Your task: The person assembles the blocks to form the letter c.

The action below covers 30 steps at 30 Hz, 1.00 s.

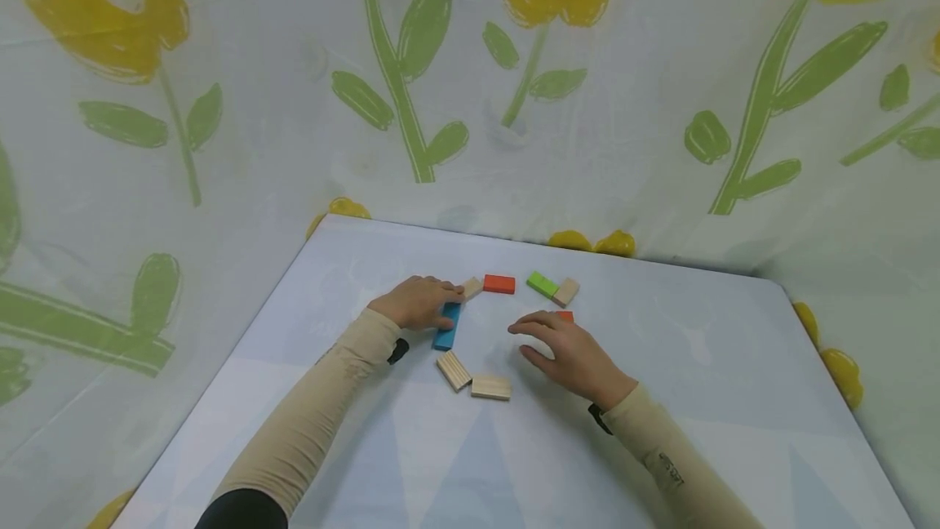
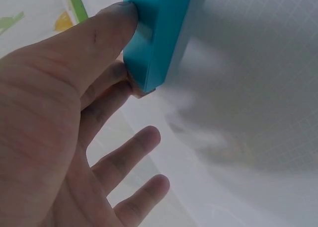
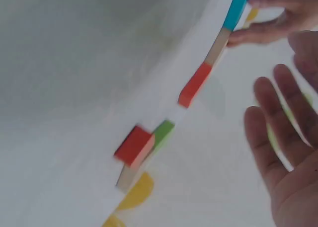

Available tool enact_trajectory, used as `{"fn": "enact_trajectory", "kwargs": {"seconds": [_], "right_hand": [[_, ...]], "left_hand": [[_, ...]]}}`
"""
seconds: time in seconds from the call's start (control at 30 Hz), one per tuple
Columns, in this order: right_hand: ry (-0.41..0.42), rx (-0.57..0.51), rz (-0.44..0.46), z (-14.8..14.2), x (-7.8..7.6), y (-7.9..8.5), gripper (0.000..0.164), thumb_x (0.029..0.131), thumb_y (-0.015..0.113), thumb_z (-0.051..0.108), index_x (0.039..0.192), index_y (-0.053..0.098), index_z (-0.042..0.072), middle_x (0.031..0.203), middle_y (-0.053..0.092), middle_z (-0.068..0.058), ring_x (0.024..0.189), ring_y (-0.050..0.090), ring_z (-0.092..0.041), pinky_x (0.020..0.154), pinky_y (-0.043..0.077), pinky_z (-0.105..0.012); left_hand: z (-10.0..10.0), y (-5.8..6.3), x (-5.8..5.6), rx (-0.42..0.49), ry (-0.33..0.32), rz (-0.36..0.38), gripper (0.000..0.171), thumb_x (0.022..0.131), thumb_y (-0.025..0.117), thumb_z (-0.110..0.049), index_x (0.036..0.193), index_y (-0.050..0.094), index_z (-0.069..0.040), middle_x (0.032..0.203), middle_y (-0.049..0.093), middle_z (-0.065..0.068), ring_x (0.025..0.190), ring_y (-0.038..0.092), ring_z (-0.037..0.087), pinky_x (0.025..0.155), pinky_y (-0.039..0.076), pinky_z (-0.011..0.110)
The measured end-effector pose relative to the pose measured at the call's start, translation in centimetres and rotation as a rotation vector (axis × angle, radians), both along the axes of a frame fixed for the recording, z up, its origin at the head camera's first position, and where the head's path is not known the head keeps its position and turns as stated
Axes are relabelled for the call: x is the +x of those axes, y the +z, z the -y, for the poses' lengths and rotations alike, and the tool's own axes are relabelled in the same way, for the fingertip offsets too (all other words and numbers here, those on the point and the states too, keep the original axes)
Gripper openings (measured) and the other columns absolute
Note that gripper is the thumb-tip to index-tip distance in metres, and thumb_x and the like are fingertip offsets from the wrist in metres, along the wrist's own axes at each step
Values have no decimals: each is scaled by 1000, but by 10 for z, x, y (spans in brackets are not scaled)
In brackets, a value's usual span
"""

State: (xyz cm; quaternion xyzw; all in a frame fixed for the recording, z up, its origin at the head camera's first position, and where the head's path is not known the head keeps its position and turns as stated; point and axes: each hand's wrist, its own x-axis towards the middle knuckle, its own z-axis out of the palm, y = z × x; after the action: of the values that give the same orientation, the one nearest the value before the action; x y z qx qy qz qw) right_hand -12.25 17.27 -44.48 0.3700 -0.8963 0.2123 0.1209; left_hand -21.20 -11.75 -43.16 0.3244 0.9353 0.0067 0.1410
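My left hand [image 1: 419,303] touches a long blue wooden block [image 1: 446,333] with the thumb; its index and middle fingertips reach the end where a plain wooden block [image 1: 473,289] meets it. The ring and little fingers stay extended, off the blocks, in the left wrist view. Over the right part of the table my right hand [image 1: 569,349] hovers with spread fingers and holds nothing. Beyond it lies a red block [image 3: 134,146], partly hidden in the head view. Farther back sit another red block [image 1: 499,284], a green block [image 1: 542,284] and a plain block [image 1: 566,292].
Two plain wooden blocks [image 1: 490,387] lie at the near side of the curved arrangement. The white table [image 1: 698,366] ends at a back edge in front of a flower-patterned curtain [image 1: 631,145], which also hangs along the left and right sides.
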Motion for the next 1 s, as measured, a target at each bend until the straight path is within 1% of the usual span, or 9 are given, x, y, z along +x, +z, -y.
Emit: {"fn": "enact_trajectory", "kwargs": {"seconds": [0.13,0.17,0.23,0.33,0.43,0.5,0.6,0.8,1.0], "right_hand": [[30,-63,-85,-16,-14,4,50,83,84,4,129,67,15,129,63,-1,118,61,-17,92,57,-35],[31,-83,-102,-20,-18,5,52,82,84,2,130,67,14,130,63,-2,119,61,-19,95,56,-37],[26,-111,-127,-27,-24,6,54,82,83,0,132,66,13,131,62,-4,120,60,-21,96,55,-39],[-4,-138,-132,-36,-30,8,54,83,82,-1,133,65,11,131,62,-5,119,60,-22,97,54,-41],[-45,-134,-120,-44,-35,8,57,82,82,-2,134,64,11,132,61,-5,118,60,-22,95,55,-41],[-70,-128,-113,-48,-40,7,59,81,83,-3,135,64,11,132,61,-5,120,59,-22,97,54,-42],[-89,-120,-104,-54,-47,4,60,80,84,-3,135,64,11,132,61,-6,121,58,-24,98,54,-44],[-130,-68,-53,-63,-62,-2,54,85,82,2,135,64,12,133,61,-6,122,58,-25,99,53,-47],[-166,-20,17,-71,-76,-5,55,87,79,2,138,61,11,140,59,-9,128,56,-29,101,51,-50]], "left_hand": [[0,0,-1,-4,6,3,60,97,69,-41,150,52,-19,156,47,0,141,44,28,116,36,48],[0,0,-1,-1,8,6,60,97,69,-41,150,52,-19,156,46,0,141,44,28,116,36,48],[0,0,-1,2,7,7,60,97,69,-41,150,52,-19,156,47,0,141,44,29,116,36,48],[0,0,-1,5,3,8,59,97,69,-41,149,53,-18,155,47,0,141,44,29,116,36,48],[0,0,-1,-4,-2,6,60,97,69,-41,150,52,-18,156,47,0,141,45,29,115,37,48],[0,0,-1,-7,-5,3,59,97,69,-41,150,53,-18,156,47,0,140,45,29,115,37,48],[1,1,-1,-2,-9,2,59,97,69,-41,149,53,-18,155,47,0,140,45,29,115,37,48],[1,1,1,3,-11,4,59,97,69,-40,149,53,-18,156,47,0,141,45,29,115,37,47],[1,2,1,4,-6,7,59,97,69,-40,149,53,-17,155,47,1,140,45,29,115,37,47]]}}
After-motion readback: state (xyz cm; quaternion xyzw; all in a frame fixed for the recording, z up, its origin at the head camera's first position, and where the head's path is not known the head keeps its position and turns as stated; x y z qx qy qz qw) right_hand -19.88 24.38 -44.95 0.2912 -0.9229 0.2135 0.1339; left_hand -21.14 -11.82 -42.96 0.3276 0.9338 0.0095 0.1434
